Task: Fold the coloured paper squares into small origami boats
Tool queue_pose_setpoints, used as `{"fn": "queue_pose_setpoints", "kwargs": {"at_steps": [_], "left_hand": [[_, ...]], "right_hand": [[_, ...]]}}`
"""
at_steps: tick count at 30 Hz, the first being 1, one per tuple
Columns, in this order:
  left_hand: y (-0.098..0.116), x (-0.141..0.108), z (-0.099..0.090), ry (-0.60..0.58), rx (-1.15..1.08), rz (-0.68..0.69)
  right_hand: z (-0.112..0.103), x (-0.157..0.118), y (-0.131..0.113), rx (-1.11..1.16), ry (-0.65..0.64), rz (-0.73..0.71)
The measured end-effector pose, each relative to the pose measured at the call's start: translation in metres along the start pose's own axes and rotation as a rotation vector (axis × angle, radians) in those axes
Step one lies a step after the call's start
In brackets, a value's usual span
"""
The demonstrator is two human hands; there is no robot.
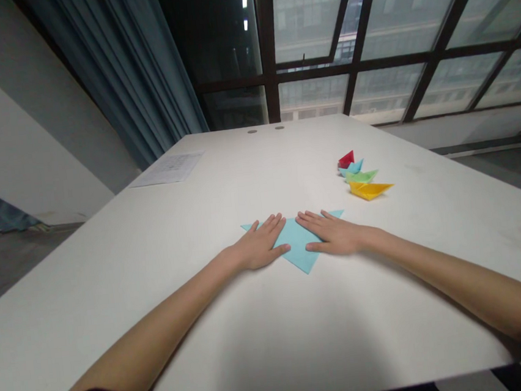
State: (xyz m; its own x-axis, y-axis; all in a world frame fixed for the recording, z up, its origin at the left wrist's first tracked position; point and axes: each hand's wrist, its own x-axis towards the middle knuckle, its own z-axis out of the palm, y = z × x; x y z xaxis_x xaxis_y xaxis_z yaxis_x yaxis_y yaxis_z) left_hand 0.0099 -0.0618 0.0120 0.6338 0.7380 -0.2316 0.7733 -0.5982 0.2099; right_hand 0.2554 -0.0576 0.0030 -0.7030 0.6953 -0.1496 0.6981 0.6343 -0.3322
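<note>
A light blue sheet of paper (298, 247), folded into a triangle, lies on the white table with one corner pointing toward me. My left hand (261, 244) rests flat on its left part, fingers stretched forward and thumb out to the side. On the right part lies my right hand (331, 233), also flat with the fingers extended. The two hands are apart, and blue paper shows between them. The paper's outer corners stick out beyond the fingers at both sides.
Folded paper boats stand at the back right of the table (274, 335): yellow (370, 190), green (362, 177), blue (352, 167) and red (346, 160). A printed sheet (169, 168) lies at the back left. Windows and a blue curtain (137, 66) are behind.
</note>
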Motion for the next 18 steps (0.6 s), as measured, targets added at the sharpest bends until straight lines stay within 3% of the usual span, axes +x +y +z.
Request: {"fn": "queue_pose_setpoints", "kwargs": {"at_steps": [6, 15, 18], "left_hand": [[-0.015, -0.002, -0.005, -0.058, -0.036, -0.081], [-0.018, -0.002, -0.009, -0.084, -0.107, -0.038], [-0.023, 0.001, -0.009, -0.025, -0.221, -0.033]], "right_hand": [[-0.014, -0.011, 0.02, 0.056, -0.066, -0.014], [-0.031, -0.01, 0.012, 0.086, 0.167, -0.294], [-0.029, -0.012, 0.009, 0.177, 0.203, -0.267]]}}
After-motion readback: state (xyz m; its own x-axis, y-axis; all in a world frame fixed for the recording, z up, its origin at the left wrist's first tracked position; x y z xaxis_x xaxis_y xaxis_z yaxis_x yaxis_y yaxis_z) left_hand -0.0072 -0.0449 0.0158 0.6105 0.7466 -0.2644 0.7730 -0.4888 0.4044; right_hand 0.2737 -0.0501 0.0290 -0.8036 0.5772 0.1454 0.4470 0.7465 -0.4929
